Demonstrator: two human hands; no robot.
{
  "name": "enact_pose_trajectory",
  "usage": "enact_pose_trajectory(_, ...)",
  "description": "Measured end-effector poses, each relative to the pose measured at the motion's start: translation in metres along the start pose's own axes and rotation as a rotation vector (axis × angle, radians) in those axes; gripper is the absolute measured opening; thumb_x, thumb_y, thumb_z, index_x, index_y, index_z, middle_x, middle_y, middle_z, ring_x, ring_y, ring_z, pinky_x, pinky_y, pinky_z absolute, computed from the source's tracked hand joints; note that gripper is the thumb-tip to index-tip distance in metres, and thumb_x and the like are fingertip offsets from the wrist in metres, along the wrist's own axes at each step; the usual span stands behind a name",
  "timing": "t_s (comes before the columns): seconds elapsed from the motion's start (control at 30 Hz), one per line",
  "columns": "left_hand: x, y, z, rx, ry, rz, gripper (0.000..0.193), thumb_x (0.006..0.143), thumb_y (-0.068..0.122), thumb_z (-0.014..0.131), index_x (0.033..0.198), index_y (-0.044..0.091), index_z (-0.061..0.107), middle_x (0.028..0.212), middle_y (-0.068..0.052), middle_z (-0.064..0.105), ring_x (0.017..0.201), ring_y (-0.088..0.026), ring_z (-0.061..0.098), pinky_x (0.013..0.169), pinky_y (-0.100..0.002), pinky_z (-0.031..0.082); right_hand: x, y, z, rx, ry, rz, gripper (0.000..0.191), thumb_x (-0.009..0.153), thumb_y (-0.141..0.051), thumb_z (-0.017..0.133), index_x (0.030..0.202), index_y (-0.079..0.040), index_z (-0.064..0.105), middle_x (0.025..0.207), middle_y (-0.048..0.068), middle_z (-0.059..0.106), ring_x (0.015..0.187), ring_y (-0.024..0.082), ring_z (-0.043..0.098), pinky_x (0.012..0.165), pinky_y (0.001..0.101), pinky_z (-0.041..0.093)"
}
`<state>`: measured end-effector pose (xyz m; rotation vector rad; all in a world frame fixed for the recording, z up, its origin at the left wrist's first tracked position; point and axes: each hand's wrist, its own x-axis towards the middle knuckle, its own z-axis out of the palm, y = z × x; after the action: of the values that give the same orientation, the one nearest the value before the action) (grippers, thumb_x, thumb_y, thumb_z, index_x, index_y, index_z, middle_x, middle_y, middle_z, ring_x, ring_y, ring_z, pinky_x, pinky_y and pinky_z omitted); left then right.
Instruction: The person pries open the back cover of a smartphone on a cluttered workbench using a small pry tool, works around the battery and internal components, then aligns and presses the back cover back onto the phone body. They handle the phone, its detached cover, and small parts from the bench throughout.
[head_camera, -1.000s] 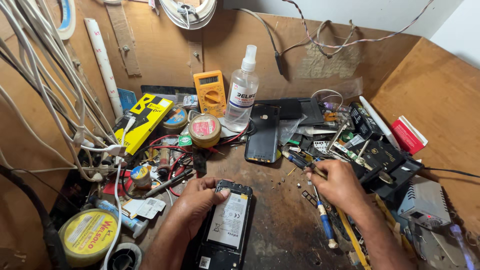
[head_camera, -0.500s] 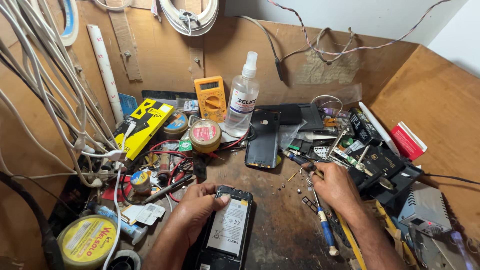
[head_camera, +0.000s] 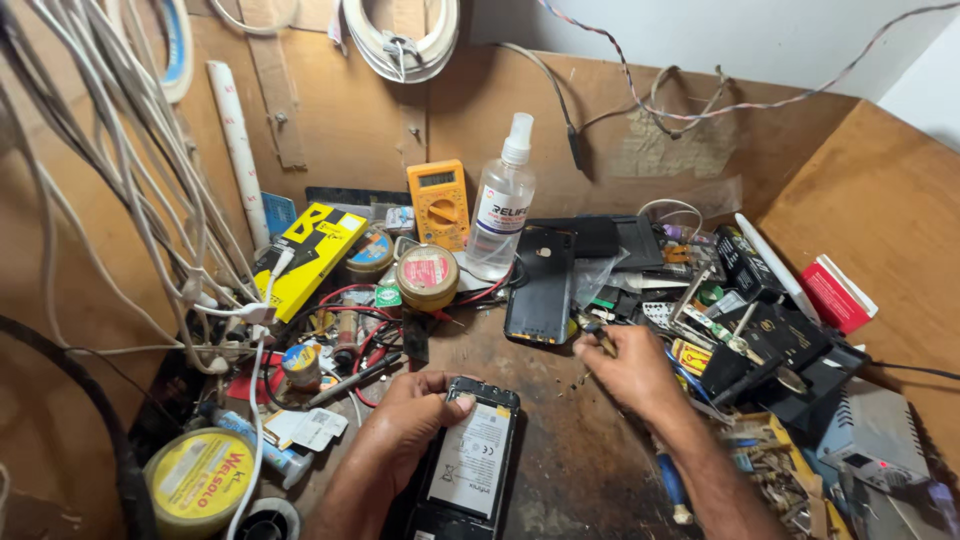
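1. Wooden walls box in a cluttered repair counter (head_camera: 560, 440), its dark, scuffed top crowded with tools and cables.
2. Nearest the viewer, an opened phone (head_camera: 468, 468) lies back-side up on the counter, its white-labelled battery showing.
3. At the phone's left edge, the left hand (head_camera: 405, 420) grasps it, thumb resting on the top corner.
4. Just to the right, the right hand (head_camera: 628, 368) is pinched around a small tool (head_camera: 600, 337) with a brown tip — its exact kind is too small to tell.
5. Beyond the hands, a dark phone back cover (head_camera: 541, 285) lies flat, beside a round tin (head_camera: 427, 277).
6. Farther back stand a clear spray bottle (head_camera: 501, 212) and an orange multimeter (head_camera: 438, 204); white cables (head_camera: 150, 200) hang at left.
7. Risk, as a judgement — a slipped tool tip could nick the exposed battery, and loose parts could vanish among the clutter.
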<state>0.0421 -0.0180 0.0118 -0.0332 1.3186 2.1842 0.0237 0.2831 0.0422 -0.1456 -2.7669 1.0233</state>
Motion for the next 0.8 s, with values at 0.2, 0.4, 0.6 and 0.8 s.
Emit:
enact_pose_trajectory(0.2, -0.001, -0.001, 0.001, 0.085, 0.050, 0.032, 0.031, 0.080, 0.005, 0.072, 0.107, -0.009, 0.073, 0.087, -0.015, 0.078, 0.072, -0.022, 0.073, 0.069, -0.036, 0.060, 0.021, -0.005, 0.027, -0.100, 0.046, 0.143, 0.044, 0.080, -0.042, 0.080, 0.074, 0.000, 0.076, 0.060, 0.014, 0.070, 0.056, 0.022, 0.065, 0.058, 0.0406, 0.052)
enact_pose_trajectory(0.4, 0.001, -0.001, 0.000, 0.056, 0.030, 0.029, 0.030, 0.081, 0.005, 0.071, 0.108, -0.009, 0.073, 0.088, -0.015, 0.078, 0.072, -0.022, 0.073, 0.069, -0.036, 0.060, 0.031, 0.004, 0.039, -0.123, 0.119, 0.133, 0.038, 0.078, -0.037, 0.082, 0.073, -0.001, 0.075, 0.062, 0.015, 0.070, 0.056, 0.022, 0.069, 0.060, 0.0404, 0.053)
enact_pose_trajectory(0.6, 0.004, -0.001, 0.001, 0.062, 0.051, -0.004, 0.029, 0.082, 0.003, 0.070, 0.109, -0.008, 0.073, 0.088, -0.015, 0.078, 0.074, -0.022, 0.073, 0.071, -0.036, 0.060, 0.019, 0.002, 0.024, -0.065, 0.136, 0.122, 0.029, 0.078, -0.031, 0.082, 0.075, -0.002, 0.077, 0.063, 0.013, 0.073, 0.056, 0.020, 0.068, 0.059, 0.0375, 0.053)
enact_pose_trajectory(0.8, 0.005, -0.001, 0.002, 0.057, 0.072, -0.012, 0.029, 0.083, 0.002, 0.070, 0.110, -0.008, 0.072, 0.089, -0.014, 0.077, 0.074, -0.022, 0.073, 0.071, -0.037, 0.060, 0.000, -0.006, 0.008, -0.006, 0.118, 0.183, 0.029, 0.079, -0.028, 0.082, 0.074, 0.000, 0.076, 0.060, 0.011, 0.072, 0.054, 0.017, 0.063, 0.057, 0.0365, 0.050)
